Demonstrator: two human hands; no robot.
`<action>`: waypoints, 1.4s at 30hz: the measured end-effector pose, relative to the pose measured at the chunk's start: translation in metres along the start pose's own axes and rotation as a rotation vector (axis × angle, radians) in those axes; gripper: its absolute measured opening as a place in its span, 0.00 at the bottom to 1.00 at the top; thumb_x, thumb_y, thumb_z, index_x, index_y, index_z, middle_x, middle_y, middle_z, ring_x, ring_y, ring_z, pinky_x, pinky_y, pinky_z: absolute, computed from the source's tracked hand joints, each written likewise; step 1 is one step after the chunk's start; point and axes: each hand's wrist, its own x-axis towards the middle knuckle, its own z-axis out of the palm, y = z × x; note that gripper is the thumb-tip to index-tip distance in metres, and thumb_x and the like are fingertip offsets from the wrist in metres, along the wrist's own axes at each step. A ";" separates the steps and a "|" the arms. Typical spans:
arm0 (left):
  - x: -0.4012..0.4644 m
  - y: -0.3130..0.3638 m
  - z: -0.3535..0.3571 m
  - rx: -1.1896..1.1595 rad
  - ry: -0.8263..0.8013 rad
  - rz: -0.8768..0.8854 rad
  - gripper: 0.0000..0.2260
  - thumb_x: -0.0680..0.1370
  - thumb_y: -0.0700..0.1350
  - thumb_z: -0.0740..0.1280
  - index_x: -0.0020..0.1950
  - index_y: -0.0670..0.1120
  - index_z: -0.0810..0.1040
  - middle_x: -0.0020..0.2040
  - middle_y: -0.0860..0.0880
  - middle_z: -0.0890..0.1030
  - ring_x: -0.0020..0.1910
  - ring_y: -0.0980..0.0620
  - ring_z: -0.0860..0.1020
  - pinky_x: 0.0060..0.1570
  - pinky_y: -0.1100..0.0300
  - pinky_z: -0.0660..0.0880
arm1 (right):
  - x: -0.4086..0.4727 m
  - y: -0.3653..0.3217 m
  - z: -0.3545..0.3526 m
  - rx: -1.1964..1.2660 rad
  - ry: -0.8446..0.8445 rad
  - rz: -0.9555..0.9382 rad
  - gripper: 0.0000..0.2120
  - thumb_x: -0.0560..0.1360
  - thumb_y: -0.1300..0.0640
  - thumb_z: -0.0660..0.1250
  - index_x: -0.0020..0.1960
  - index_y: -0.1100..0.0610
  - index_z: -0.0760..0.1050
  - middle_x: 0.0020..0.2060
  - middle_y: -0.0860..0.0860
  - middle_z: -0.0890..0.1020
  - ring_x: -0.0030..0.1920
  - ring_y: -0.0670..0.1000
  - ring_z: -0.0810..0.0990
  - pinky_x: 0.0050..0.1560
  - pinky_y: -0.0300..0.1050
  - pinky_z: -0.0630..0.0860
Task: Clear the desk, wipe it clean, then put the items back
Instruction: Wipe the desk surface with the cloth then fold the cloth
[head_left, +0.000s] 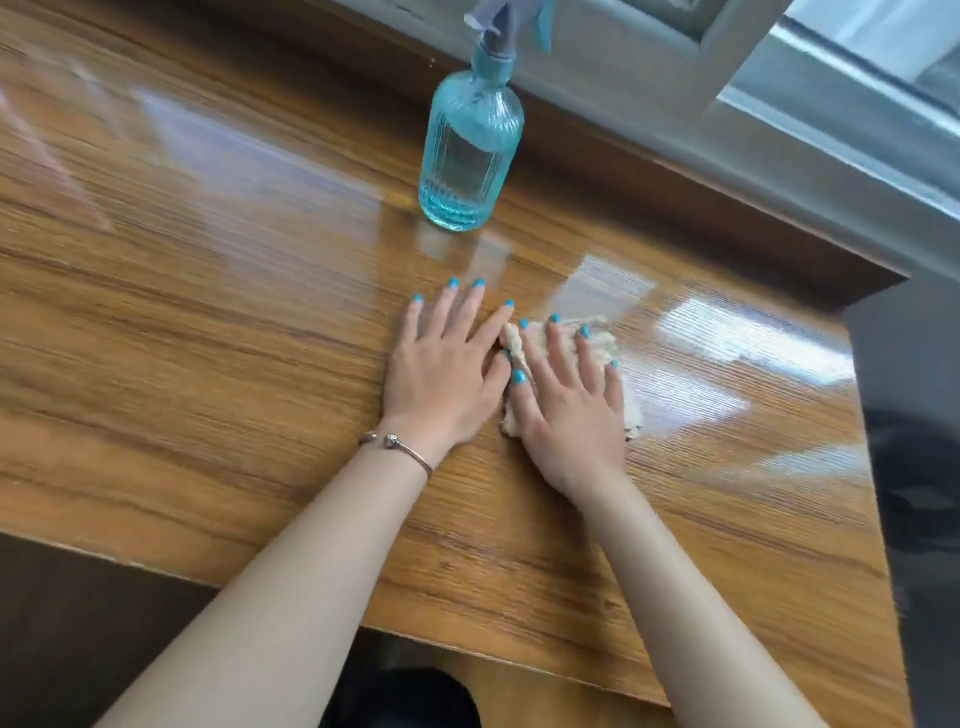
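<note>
Head view, wipe stage. Cloth (563, 364): crumpled beige rag, flat on the desk (208, 312) toward its right end, about midway between near and far edges. Long axis appears to run near-to-far, slightly tilted; much of it is hidden under the palm.

Right hand (569, 400): on top of the cloth, fingers straight and spread, pressing it down, not curled round it. Left hand (449, 369): flat on bare wood just left of the cloth, fingers extended, thumb tip touching or nearly touching the cloth's left edge. It holds nothing.

Relation for next stroke: the cloth sits under the right hand, so that hand drives it. Unwiped-looking wood lies mostly leftward, where the left hand blocks the path; it would need lifting first.

Spray bottle (470, 150): ribbed blue glass, upright, low liquid level, standing beyond the hands near the back edge, apart from the cloth. A far-reaching stroke could knock it.

Window sill (675, 104) behind the desk. Judgement: desk cleared, wiping under way.
</note>
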 end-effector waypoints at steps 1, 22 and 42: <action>0.000 0.002 -0.001 -0.010 -0.010 0.003 0.25 0.80 0.57 0.45 0.78 0.59 0.53 0.80 0.51 0.53 0.78 0.48 0.49 0.75 0.45 0.47 | -0.005 0.012 -0.002 -0.021 -0.024 -0.074 0.24 0.81 0.39 0.42 0.76 0.33 0.44 0.78 0.39 0.45 0.79 0.48 0.41 0.76 0.54 0.42; -0.016 0.100 0.010 -0.150 -0.081 0.301 0.24 0.81 0.55 0.47 0.78 0.55 0.59 0.79 0.50 0.57 0.78 0.48 0.51 0.75 0.46 0.45 | -0.030 0.183 -0.017 0.024 0.119 0.634 0.28 0.79 0.39 0.42 0.79 0.41 0.48 0.79 0.47 0.51 0.79 0.53 0.49 0.76 0.59 0.50; -0.015 0.131 0.027 0.035 -0.057 0.213 0.22 0.82 0.57 0.49 0.77 0.60 0.55 0.79 0.51 0.56 0.78 0.47 0.53 0.73 0.44 0.48 | -0.159 0.188 0.003 0.037 0.061 0.381 0.27 0.79 0.38 0.39 0.77 0.36 0.44 0.79 0.43 0.47 0.79 0.50 0.44 0.76 0.55 0.44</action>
